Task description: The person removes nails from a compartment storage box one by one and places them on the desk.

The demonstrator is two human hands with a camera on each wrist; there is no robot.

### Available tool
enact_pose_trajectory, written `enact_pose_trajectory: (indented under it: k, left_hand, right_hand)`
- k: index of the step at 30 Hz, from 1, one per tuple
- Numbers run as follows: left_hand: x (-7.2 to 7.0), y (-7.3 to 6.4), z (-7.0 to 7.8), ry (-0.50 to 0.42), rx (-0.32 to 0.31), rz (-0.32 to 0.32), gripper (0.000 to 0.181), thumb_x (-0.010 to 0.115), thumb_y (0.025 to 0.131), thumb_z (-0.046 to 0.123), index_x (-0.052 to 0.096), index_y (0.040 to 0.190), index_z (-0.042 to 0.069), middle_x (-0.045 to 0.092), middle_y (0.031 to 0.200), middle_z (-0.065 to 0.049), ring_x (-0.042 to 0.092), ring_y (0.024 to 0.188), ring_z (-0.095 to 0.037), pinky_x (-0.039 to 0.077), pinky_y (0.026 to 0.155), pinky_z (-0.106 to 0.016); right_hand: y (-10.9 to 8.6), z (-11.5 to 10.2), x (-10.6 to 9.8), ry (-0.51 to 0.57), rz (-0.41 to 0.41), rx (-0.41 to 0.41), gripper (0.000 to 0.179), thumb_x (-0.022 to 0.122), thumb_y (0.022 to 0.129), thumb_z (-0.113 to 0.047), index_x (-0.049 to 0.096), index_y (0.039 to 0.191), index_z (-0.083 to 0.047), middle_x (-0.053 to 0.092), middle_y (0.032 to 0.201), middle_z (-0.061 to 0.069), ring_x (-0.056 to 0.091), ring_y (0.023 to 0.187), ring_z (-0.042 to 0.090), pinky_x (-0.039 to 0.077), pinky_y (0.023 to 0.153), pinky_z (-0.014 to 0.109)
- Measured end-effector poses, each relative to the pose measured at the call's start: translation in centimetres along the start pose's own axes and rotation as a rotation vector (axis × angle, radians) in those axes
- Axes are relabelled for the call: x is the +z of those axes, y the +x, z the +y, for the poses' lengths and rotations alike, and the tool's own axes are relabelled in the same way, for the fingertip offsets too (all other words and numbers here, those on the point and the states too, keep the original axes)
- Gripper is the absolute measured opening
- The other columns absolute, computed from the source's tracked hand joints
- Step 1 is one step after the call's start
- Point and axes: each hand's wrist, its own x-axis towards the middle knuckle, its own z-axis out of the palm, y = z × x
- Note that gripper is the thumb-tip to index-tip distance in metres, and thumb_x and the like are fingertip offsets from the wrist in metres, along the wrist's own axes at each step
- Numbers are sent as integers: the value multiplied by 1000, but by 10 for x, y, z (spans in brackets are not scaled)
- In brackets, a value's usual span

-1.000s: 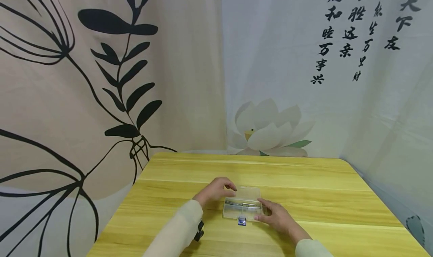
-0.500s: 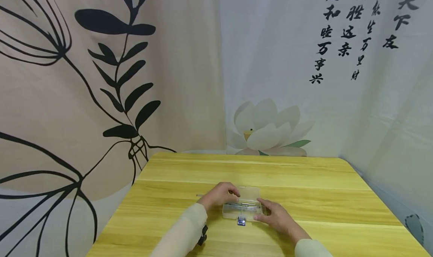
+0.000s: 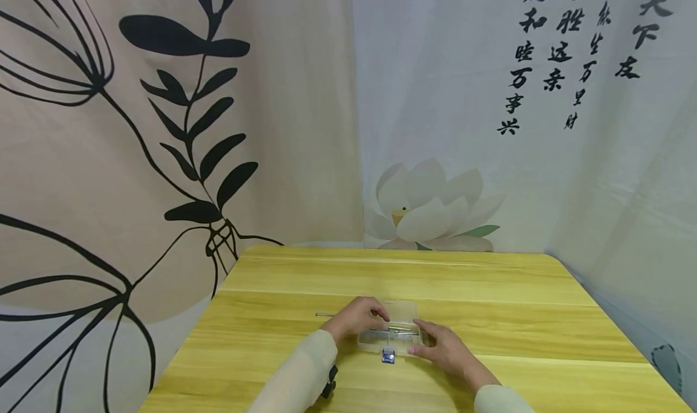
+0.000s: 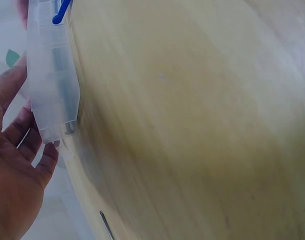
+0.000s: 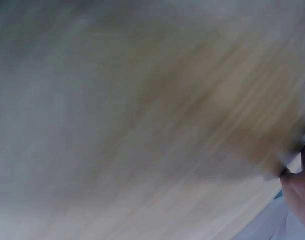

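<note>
A clear plastic compartment box [image 3: 373, 342] lies on the table with its lid [image 3: 402, 310] opened backward and a blue latch [image 3: 388, 356] at its front. Several thin metal rods [image 3: 404, 330], nail-like, lie inside. My right hand [image 3: 449, 347] grips the box's right end, thumb at the front and forefinger at the back. Over the left compartment is my left hand [image 3: 358, 316], fingers bent down. In the left wrist view its fingertips are partly hidden behind the box wall, so I cannot tell whether they pinch a rod. One loose nail-like rod [image 3: 324, 314] lies left of the box.
The yellow wood-grain table [image 3: 261, 340] extends to a back edge below a printed curtain [image 3: 305, 129]. Part of the loose rod is hidden behind the left wrist in the head view. The right wrist view is mostly blurred tabletop [image 5: 142, 150].
My left hand has shifted right and slightly down, toward the box's inside. The loose rod at the left has come into sight beside the wrist. My right hand stays on the box.
</note>
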Motion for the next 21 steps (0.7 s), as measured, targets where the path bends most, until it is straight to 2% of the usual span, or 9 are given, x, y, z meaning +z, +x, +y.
enact_pose_trajectory:
  k: [14,21]
  left_hand:
    - [1,1,-9,86,7,18,4,80,85,18,77,88,19,63,95,13,60,99,-15,49,88,-32]
    - [-3,-1,-10,62,38,5,4,80,84,12,79,87,15,63,93,11,59,95,-11,49,89,-32]
  right_hand:
    - [-2,-1,0,-20,7,-40,74,76,85,-42,51,144,-5,50,141,25,43,131,48,30,105,64]
    - [-2,-1,1,-16,6,-43,74,76,86,-43,51,144,-4,50,141,26,43,130,49,30,105,64]
